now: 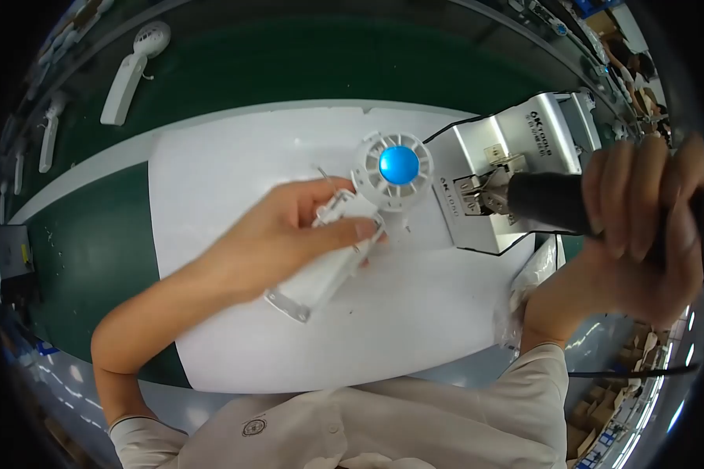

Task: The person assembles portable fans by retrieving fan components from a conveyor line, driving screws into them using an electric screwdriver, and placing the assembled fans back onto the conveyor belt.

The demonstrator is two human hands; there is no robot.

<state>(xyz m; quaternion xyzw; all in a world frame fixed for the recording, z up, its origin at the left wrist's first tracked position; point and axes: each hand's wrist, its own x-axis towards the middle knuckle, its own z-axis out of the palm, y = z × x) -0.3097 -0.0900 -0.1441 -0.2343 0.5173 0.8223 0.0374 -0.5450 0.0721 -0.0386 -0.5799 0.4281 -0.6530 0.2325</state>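
Observation:
My left hand is closed around the handle of a white handheld fan, thumb on top. The fan's round slotted head has a shiny blue centre, and the handle looks like an uncovered housing. My right hand, somewhat blurred, wraps round a thick black electric screwdriver. Its metal end points left, at the pick-up opening of a silver screw feeder; whether the two touch I cannot tell. The feeder stands just right of the fan head. A screw on the bit cannot be made out.
Beneath the fan lies a white sheet on a green mat. Other white fans lie on the far left. A clear plastic bag rests by my right forearm. At the left edge sits a grey box.

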